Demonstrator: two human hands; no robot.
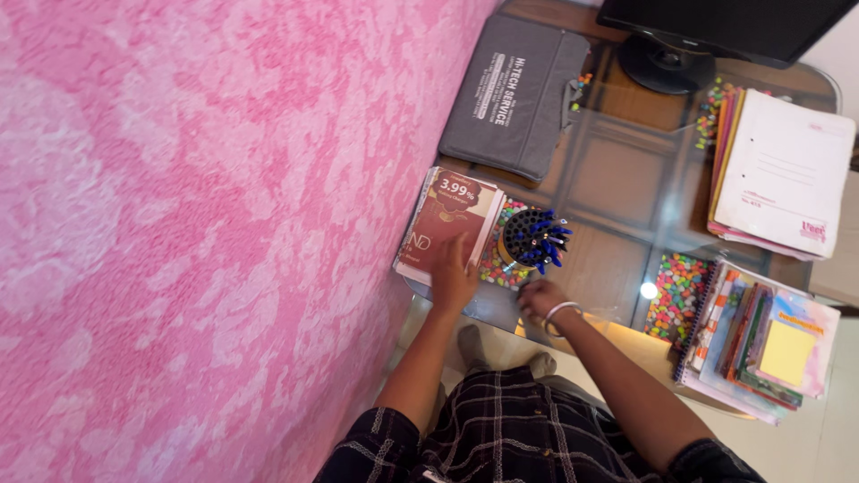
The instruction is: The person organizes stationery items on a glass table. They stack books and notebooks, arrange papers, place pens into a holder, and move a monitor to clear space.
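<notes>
A: Left hand [454,279] lies flat, fingers spread, on the dark red booklet [445,222] at the near left corner of the glass desk [617,183], just beside the pink wall [197,224]

B: Holding it?

A: No, only pressing on top, nothing pinched. If it's to be shifted, I'd say keep the palm flat & slide slow, since the pen holder [531,240] full of blue pens sits right next to it & looks easy to tip

B: And the right hand [540,299]?

A: Loosely curled w/ a bangle at the wrist, at the desk's front edge just below the holder. Can't tell if it grips anything, fingers too blurred
</notes>
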